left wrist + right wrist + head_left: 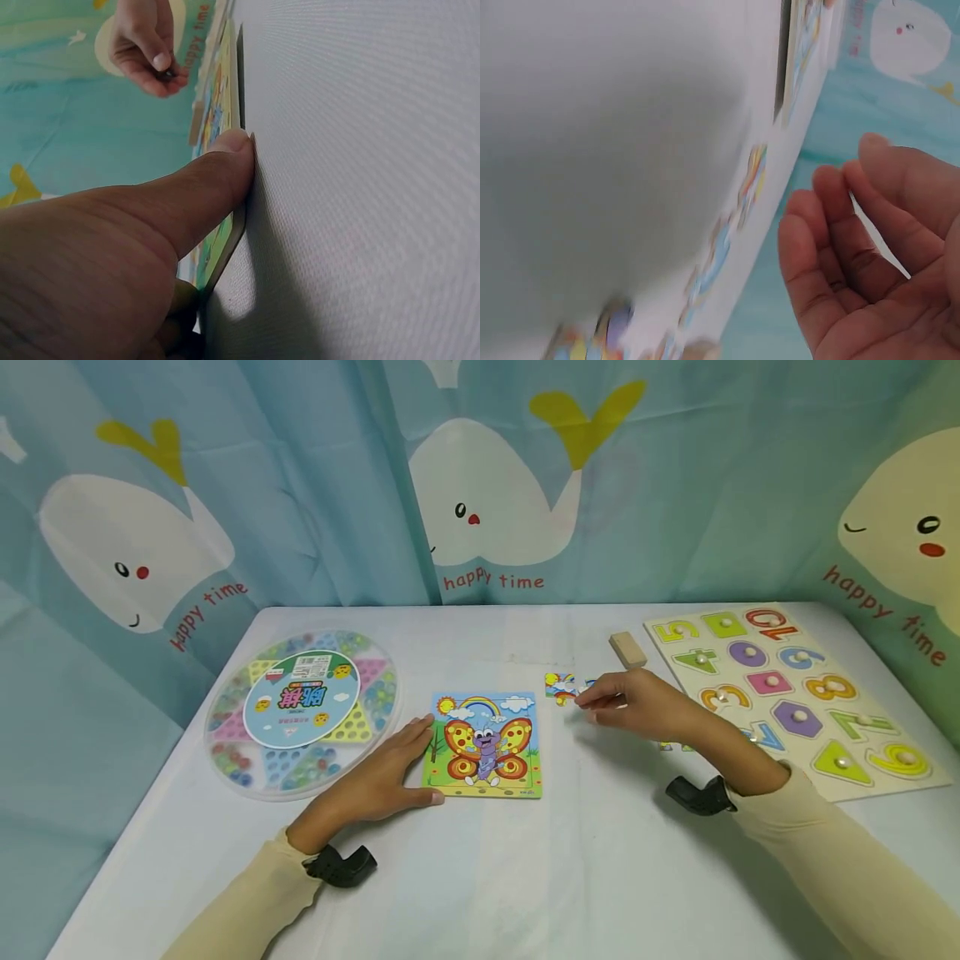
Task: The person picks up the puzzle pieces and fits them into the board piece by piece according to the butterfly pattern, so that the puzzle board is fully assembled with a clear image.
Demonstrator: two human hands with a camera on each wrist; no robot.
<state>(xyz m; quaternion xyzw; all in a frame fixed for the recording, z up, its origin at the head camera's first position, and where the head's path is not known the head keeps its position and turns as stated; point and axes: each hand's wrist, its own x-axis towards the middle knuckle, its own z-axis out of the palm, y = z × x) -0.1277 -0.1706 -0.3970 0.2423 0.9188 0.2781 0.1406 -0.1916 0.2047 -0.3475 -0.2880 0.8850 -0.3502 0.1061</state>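
The fingers [802, 255] of the right hand [637, 703] bent loosely (nothing showed between them) by the pieces [558, 686], while the left hand [386, 781], thumb spread from fingers, touched the puzzle [486, 752] on its left; piece-picking seemed underway, the next move calling for a light pinch.

There are two hands [382, 779] [647, 703], two puzzle boards [486, 747] [806, 752], one round game board [302, 700] and one wooden block [628, 650].

L hand [380, 781] low, thumb [422, 797] spread from fingers [409, 742]; R hand [636, 702] raised, fingers [804, 262] loosely bent
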